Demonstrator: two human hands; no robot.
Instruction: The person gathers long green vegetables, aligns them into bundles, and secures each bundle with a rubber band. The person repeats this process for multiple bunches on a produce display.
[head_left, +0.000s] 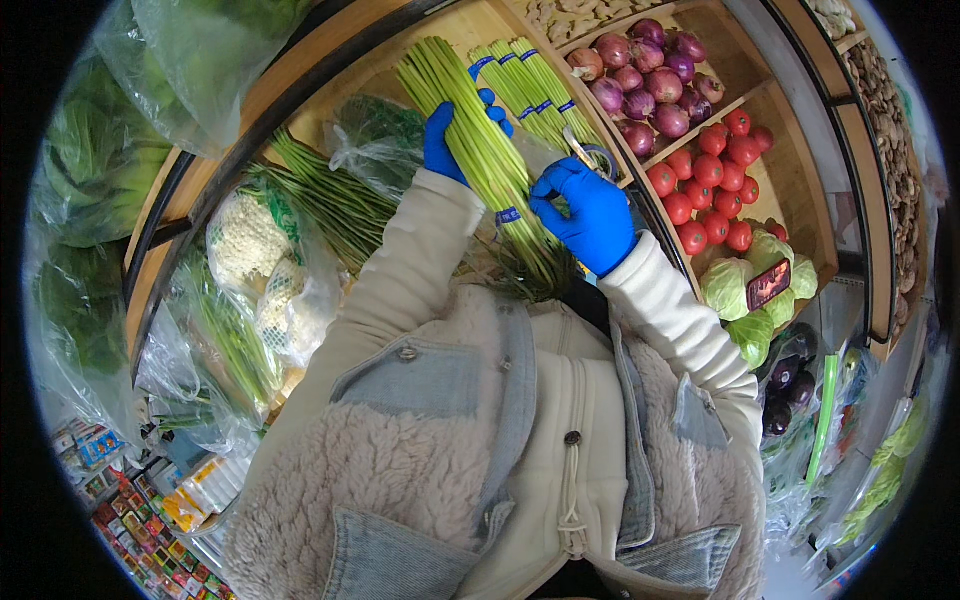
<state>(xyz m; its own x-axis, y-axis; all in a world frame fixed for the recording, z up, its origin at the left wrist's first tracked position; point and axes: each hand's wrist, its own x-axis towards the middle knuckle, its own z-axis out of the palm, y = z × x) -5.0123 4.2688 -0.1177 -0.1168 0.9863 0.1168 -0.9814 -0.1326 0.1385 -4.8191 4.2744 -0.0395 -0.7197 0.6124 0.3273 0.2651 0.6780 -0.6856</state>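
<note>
My left hand (448, 139), in a blue glove, grips a thick bunch of long green stems (480, 142), thumb on one side and fingertips showing on the other. A printed blue band wraps the bunch near its lower, leafy end. Beside that end, my right hand (585, 214), also gloved in blue, has its thumb and fingers curled together; whether it pinches something thin I cannot tell. Several smaller bunches (532, 86) with blue bands lie on the wooden shelf beyond. A roll of tape (598, 159) and a metal tool, perhaps scissors (576, 142), lie just past my right hand.
At right, wooden compartments hold red onions (664, 82), tomatoes (709, 172) and cabbages (727, 289), with a phone (769, 285) on the cabbages. At left lie long green beans (337, 199), bagged cauliflower (251, 240) and bagged greens (379, 139). A curved dark rail (259, 124) edges the shelf.
</note>
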